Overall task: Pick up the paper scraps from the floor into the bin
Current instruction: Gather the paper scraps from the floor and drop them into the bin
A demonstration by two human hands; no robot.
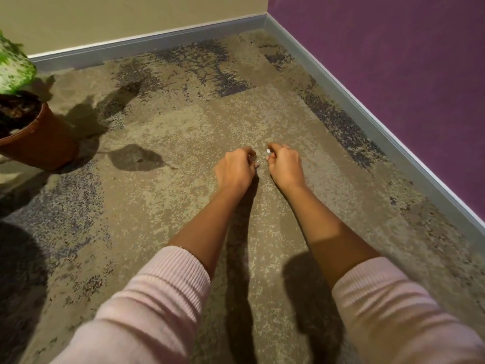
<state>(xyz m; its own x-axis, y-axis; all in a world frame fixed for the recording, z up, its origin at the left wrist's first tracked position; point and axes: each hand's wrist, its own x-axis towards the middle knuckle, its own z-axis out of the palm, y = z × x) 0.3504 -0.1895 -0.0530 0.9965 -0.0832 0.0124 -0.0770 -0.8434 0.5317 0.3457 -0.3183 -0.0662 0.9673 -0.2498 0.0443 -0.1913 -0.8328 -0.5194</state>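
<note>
Hands close together over carpet [162,122].
The right hand [284,164] pinches a tiny white paper scrap [269,151] at its fingertips, too small to tell its long axis; the left hand [236,166] is curled, its contents hidden.

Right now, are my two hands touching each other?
Apart. The head view shows a strip of carpet between the left hand and the right hand, which pinches a white paper scrap.
</note>
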